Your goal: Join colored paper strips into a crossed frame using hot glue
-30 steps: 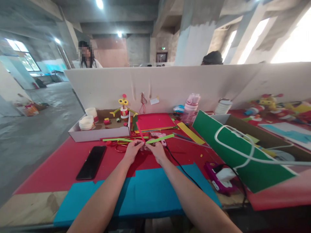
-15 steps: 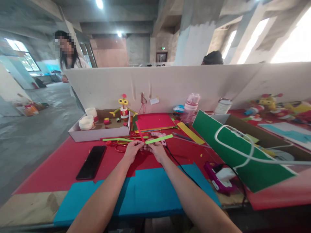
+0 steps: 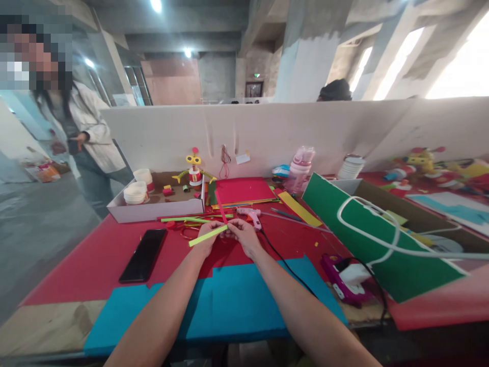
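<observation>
A white partition (image 3: 267, 127) ran along the far side of my red-covered table (image 3: 91, 260); a person (image 3: 101, 132) in a light jacket stood by its left end. A green board (image 3: 374, 244) leaned on my right, blue sheets (image 3: 244, 300) lay beneath my forearms, and a shallow box (image 3: 160, 210) held paper cups (image 3: 135, 194) at the back left. My phone (image 3: 143, 255) lay left of my hands, and a pink glue gun (image 3: 252, 215) just beyond them. My left hand (image 3: 209, 238) and right hand (image 3: 246, 238) were together, fingertips pinching where a lime-green paper strip (image 3: 207, 236) met a red paper strip (image 3: 220, 205). The green one slanted across my left hand; the red one pointed away from me.
</observation>
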`<state>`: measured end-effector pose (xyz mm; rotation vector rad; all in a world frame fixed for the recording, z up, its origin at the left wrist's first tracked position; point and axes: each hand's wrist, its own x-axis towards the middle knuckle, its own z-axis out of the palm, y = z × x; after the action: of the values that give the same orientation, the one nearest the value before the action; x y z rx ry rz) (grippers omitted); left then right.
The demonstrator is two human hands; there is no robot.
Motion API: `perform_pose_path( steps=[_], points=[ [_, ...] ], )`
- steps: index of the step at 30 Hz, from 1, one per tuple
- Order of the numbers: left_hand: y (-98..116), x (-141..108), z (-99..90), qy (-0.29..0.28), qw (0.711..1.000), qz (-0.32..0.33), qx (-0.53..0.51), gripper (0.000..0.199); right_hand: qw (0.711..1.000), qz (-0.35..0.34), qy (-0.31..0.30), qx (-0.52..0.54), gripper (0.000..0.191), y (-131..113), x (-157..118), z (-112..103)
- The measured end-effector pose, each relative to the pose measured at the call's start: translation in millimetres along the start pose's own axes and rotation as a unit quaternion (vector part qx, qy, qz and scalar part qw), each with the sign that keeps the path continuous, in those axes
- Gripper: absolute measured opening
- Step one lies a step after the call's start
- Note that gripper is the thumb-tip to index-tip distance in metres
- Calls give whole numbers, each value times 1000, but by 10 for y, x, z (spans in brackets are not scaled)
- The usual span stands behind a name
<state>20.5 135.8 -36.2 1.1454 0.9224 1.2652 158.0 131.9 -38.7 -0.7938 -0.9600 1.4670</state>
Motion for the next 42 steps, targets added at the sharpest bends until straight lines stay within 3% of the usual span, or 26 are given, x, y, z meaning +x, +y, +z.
perform_pose_path(
  steps=[14,22,27,32,42],
  points=[
    [20,-15,23,5,1000,-17,5,27,1000,-15,20,-12,30,11,9,11],
    [191,-155,125,-41,996,-2,75,25,993,-55,92,-43,26,-18,13,18],
    [124,-103,105,-24,999,-8,19,30,998,-37,36,-40,29,-45,-15,43],
    [113,-79,81,-19,999,-14,34,27,1000,-4,-8,-7,34,-97,-11,12],
    [93,-70,53,-35,998,-3,51,27,999,13,-31,-35,32,-115,-19,-32]
  ],
)
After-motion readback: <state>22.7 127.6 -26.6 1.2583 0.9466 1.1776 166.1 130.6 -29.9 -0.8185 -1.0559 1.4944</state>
